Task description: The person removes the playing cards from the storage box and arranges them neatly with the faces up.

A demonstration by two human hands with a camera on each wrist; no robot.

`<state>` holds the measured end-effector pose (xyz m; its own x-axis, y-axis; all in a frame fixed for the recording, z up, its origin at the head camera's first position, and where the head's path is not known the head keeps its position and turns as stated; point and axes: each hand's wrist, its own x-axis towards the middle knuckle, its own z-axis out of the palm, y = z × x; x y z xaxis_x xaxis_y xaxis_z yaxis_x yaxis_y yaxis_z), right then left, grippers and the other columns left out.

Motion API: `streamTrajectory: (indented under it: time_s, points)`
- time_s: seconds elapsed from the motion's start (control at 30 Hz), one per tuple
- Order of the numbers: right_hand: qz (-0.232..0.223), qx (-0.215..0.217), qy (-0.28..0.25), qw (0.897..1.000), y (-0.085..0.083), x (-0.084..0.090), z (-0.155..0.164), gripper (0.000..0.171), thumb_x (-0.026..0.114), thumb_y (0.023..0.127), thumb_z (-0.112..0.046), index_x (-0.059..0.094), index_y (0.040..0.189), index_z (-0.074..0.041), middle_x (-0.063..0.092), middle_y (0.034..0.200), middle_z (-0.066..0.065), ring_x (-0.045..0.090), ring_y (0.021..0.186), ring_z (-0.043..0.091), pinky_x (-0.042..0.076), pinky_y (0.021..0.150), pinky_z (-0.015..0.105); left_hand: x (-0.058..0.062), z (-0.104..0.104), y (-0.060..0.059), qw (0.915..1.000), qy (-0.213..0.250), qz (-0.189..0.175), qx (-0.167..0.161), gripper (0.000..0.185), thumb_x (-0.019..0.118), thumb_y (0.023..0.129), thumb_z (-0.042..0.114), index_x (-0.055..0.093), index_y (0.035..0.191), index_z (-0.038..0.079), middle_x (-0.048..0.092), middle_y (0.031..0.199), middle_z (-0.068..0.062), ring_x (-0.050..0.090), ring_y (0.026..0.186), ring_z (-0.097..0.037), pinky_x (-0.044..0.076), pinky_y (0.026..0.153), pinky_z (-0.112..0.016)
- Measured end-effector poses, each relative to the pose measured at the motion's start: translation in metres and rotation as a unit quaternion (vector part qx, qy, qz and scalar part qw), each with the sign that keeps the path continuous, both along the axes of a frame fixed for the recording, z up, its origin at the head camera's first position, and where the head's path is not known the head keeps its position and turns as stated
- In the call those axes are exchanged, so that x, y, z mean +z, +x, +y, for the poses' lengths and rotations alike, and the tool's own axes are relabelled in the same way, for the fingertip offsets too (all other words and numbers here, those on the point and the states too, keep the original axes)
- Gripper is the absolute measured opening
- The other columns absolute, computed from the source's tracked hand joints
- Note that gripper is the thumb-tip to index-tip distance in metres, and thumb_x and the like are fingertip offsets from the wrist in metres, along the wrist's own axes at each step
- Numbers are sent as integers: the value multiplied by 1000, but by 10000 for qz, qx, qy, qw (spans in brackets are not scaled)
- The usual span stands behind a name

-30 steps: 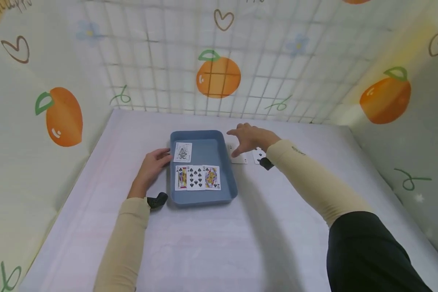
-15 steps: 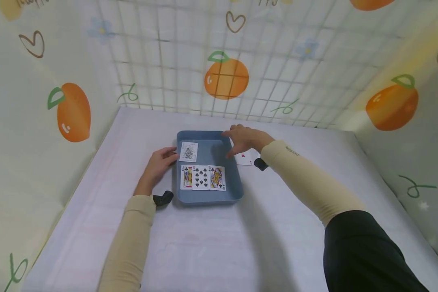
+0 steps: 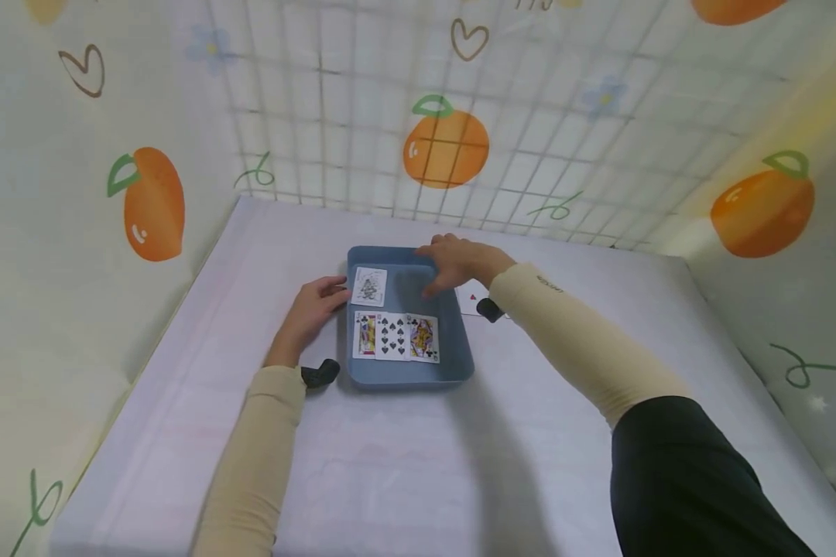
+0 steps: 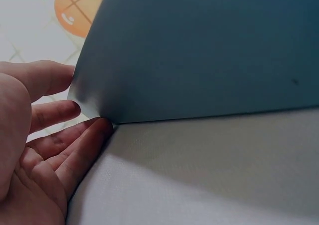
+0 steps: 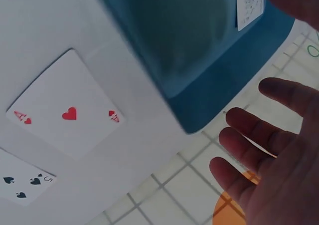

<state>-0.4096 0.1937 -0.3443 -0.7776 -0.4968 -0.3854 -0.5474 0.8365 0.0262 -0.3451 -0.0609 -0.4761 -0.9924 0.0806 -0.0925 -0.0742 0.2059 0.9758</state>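
Observation:
A blue tray (image 3: 404, 377) sits mid-table. It holds a joker (image 3: 369, 286) at the back left and a row of three cards (image 3: 394, 336) at the front. My left hand (image 3: 313, 305) lies beside the tray, its straight fingers (image 4: 70, 147) touching the left wall (image 4: 209, 50). Fingers spread and holding nothing, my right hand (image 3: 456, 259) hovers over the tray's far right corner (image 5: 199, 50). On the table just right of the tray lie an ace of hearts (image 5: 67, 115) and a spade card (image 5: 22, 177). My wrist partly hides the ace (image 3: 472, 298) in the head view.
The table has a pale cloth (image 3: 390, 464). Padded walls printed with oranges close it in on the left (image 3: 77, 232), back (image 3: 446, 147) and right (image 3: 773, 232).
My right hand has moved left, from above the cards on the table to above the tray's far right corner. The left hand stays against the tray.

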Motion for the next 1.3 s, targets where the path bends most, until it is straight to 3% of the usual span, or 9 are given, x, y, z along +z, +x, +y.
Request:
streamTrajectory:
  time_s: [0.53, 0.87, 1.3]
  points:
    - [-208, 203, -44, 9996, -8, -15, -35, 88, 73, 80, -48, 37, 153, -12, 40, 146, 20, 39, 131, 38, 40, 104, 58, -3, -2, -2, 10000, -25, -29, -13, 49, 63, 97, 24, 52, 142, 7, 61, 132, -14, 56, 123, -24, 43, 107, -39]
    - [-314, 247, 54, 9992, -14, -25, -53, 89, 73, 83, -49, 35, 153, -10, 29, 156, 24, 29, 141, 43, 32, 111, 60, -2, -7, -6, 9999, -3, 99, -24, 49, 65, 96, 23, 53, 140, 5, 63, 129, -15, 59, 119, -25, 44, 105, -37]
    - [-331, 649, -56, 9973, -24, -41, -69, 90, 73, 82, -51, 38, 150, -4, 45, 143, 23, 43, 130, 38, 37, 109, 53, -2, -10, -7, 9999, 30, 115, -78, 49, 65, 96, 23, 52, 141, 6, 62, 131, -16, 59, 120, -25, 44, 105, -37]
